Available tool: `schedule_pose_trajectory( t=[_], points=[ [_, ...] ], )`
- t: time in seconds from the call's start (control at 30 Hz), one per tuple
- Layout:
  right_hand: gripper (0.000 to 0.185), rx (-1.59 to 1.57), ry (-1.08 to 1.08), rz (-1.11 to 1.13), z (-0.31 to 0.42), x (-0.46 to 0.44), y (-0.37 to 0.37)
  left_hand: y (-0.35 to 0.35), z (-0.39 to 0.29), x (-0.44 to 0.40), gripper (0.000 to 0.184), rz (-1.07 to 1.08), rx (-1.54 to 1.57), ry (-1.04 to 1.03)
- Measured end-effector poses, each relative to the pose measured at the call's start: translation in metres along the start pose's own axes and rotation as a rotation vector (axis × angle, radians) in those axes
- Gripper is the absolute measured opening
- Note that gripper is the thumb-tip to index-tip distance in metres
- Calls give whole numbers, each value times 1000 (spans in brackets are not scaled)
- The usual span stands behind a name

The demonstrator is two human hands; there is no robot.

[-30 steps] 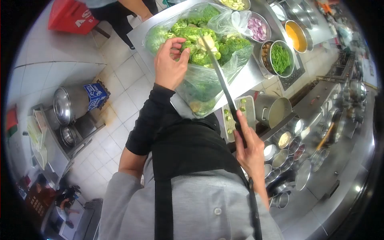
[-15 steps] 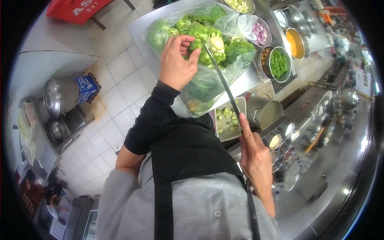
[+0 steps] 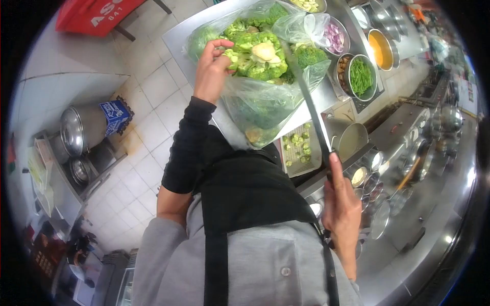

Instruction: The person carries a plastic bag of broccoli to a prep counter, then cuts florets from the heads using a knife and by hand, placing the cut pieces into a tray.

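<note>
A clear plastic bag (image 3: 265, 104) full of broccoli lies open on the steel table (image 3: 178, 38). On top of it sits a large broccoli head (image 3: 263, 55), its pale cut stem facing up. My left hand (image 3: 210, 71) is at the left side of this head, fingers curled round a small green piece at its edge. My right hand (image 3: 341, 204) is wrapped round the dark handle of a long knife (image 3: 311, 104). The blade points up and to the left, its tip beside the right side of the broccoli head.
A perforated tray (image 3: 301, 166) with small green pieces is below the table edge, beside a large pot (image 3: 352, 135). Bowls of cut greens (image 3: 361, 79), purple onion (image 3: 334, 38) and orange liquid (image 3: 378, 48) stand to the right. A red container (image 3: 97, 15) is at upper left.
The knife and my right hand have moved right, away from the cut stem. My left hand has shifted left from the middle of the head. More pieces show in the tray than in the earliest frame.
</note>
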State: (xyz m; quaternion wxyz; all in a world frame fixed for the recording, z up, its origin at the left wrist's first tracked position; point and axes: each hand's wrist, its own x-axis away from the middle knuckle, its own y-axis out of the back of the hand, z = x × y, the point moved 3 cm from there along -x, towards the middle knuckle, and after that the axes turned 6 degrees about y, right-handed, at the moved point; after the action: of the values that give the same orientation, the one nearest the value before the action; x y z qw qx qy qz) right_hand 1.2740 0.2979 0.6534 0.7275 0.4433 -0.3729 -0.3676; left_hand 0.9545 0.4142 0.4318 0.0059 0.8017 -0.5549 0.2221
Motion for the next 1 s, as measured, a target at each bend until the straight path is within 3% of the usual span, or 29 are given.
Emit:
schedule_pose_trajectory(
  t=[0.07,0.17,0.2,0.33,0.37,0.47,0.53,0.63,0.67,0.8,1.0],
  points=[
    [72,-124,-42,-95,-12,2,-6,2,3,-10,40,28,99,77],
    [57,-401,-202,-77,-33,8,-18,6,1,-38,37,-100,-267,-132],
    [41,-514,-254,-140,-39,10,-30,3,-7,-46,39,-58,-384,-151],
    [25,-868,-398,-109,-45,4,-44,3,-24,-76,48,90,-787,-301],
    [26,-840,-356,-117,-49,6,-47,6,-24,-81,50,120,-873,-363],
    [26,-738,-298,-110,-59,8,-56,14,-46,-69,53,152,-818,-94],
    [24,-646,-347,-54,-52,5,-47,21,-41,-55,55,74,-732,-68],
    [26,-471,-240,-91,-35,-1,-38,15,-40,-9,60,-100,-607,-5],
    [40,-424,-143,-162,-33,1,-42,11,-42,7,61,-145,-568,12],
    [73,-415,52,-73,-18,-10,-41,0,-22,30,57,-316,-361,-26],
    [70,-340,108,-21,-10,-26,-40,-17,-6,25,52,-275,-120,-7]
  ],
)
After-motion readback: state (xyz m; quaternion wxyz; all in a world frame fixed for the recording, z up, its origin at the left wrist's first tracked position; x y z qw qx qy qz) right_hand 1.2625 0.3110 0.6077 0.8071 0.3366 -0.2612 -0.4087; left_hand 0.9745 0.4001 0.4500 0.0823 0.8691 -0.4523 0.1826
